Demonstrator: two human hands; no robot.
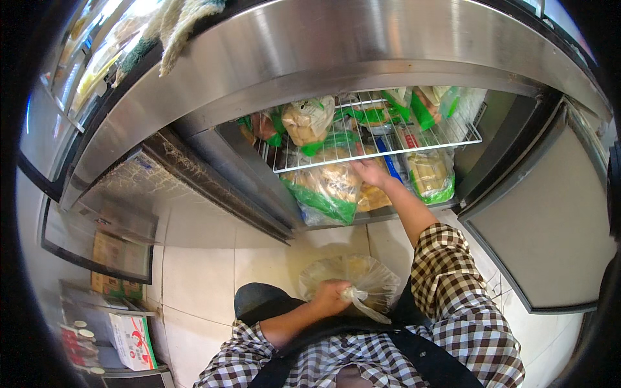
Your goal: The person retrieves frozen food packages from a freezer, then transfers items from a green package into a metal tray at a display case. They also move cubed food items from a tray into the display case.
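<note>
Gathered plastic at the neck of a clear plastic bag (pixel 361 276) is gripped by my left hand (pixel 332 297), low over the floor near my body. My right hand (pixel 371 172) reaches into the open under-counter refrigerator, below the front edge of a white wire shelf (pixel 315 164). Its fingertips are partly hidden among the bags, so its hold is unclear. Just left of it lies a green-and-clear bag of pale food (pixel 330 186); to its right are a blue packet (pixel 389 162) and another green-edged bag of pale pieces (pixel 429 177). More bagged food rests on the shelf.
A refrigerator door (pixel 543 208) stands open at the right, and a stainless steel door panel (pixel 194 203) angles out at the left. The steel counter edge (pixel 339 39) runs above the opening. A printed carton (pixel 132 342) is at the lower left. A cloth (pixel 182 29) hangs at the top.
</note>
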